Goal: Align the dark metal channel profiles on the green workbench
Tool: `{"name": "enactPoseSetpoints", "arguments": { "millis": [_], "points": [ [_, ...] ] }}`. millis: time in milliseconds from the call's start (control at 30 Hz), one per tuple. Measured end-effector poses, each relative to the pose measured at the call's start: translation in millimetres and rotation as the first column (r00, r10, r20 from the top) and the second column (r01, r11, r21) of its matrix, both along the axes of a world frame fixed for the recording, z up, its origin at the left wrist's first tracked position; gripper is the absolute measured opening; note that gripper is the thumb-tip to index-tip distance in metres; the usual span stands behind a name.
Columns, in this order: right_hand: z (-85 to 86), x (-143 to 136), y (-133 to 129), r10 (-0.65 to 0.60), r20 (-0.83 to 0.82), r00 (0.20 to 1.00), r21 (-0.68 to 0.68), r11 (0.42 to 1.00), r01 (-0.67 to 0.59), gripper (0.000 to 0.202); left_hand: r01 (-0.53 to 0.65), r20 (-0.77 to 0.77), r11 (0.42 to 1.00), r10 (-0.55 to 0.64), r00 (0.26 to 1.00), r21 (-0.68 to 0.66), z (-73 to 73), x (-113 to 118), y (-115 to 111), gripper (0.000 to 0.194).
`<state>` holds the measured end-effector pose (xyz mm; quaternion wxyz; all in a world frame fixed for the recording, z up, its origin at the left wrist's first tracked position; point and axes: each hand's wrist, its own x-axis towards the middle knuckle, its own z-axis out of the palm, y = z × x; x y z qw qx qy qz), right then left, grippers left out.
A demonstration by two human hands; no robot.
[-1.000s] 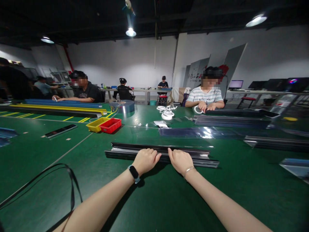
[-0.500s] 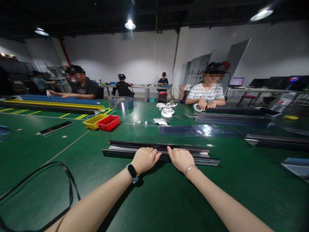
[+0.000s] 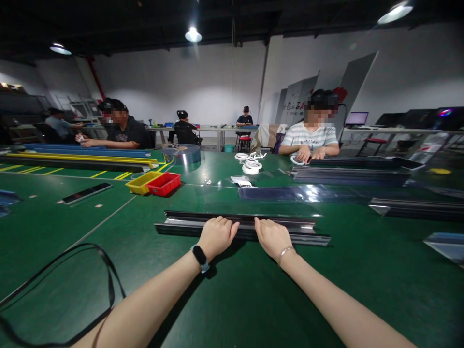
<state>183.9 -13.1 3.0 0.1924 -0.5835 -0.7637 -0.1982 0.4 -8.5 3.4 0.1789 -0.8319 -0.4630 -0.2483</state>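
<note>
A long black channel profile with a pale inner face lies crosswise on the green table in front of me. My left hand is closed over its near wall, left of the middle, with the fingertips hidden inside the channel. On the right of the middle, my right hand grips the same wall, its fingers also curled out of sight. A short gap separates the two thumbs. Just behind the profile lies a strip of clear plastic film.
A yellow bin and a red bin stand beyond, left of a phone-free seam. A phone lies farther left. White tape rolls sit farther back. More black profiles lie at right. Co-workers sit across the table.
Both hands keep their hold on the channel profile, the thumbs now slightly farther apart. Across the table, the left co-worker's hands have come up a little. The view has shifted slightly.
</note>
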Motion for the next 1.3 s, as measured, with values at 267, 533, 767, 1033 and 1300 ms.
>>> {"name": "enactPoseSetpoints", "arguments": {
  "millis": [267, 533, 767, 1033, 1300],
  "points": [
    [-0.8, -2, 3, -0.017, 0.018, 1.0, 0.0, 1.0, 0.017, 0.046, 0.015, -0.006, 0.999, -0.015, 1.0, -0.031, -0.1, 1, 3, 0.041],
    [1.7, 0, 5, 0.009, 0.004, 1.0, -0.021, 1.0, -0.008, 0.045, -0.01, 0.012, 0.999, 0.01, 1.0, -0.05, 1.7, 3, 2, 0.043],
    [6.1, -7, -2, 0.117, -0.041, 0.992, -0.066, 0.991, -0.119, 0.044, -0.037, 0.021, 0.998, 0.038, 0.999, -0.057, 3.1, 7, 0, 0.044],
    [10.2, -10, -3, 0.095, -0.018, 0.995, -0.132, 0.987, -0.096, 0.047, 0.019, 0.02, 1.0, -0.019, 1.0, -0.015, 2.6, 7, 1, 0.041],
    [6.0, -9, -4, 0.094, -0.002, 0.996, -0.079, 0.992, -0.094, 0.047, 0.077, -0.022, 0.997, -0.077, 0.997, 0.006, 2.0, 7, -1, 0.04]
  ]
}}
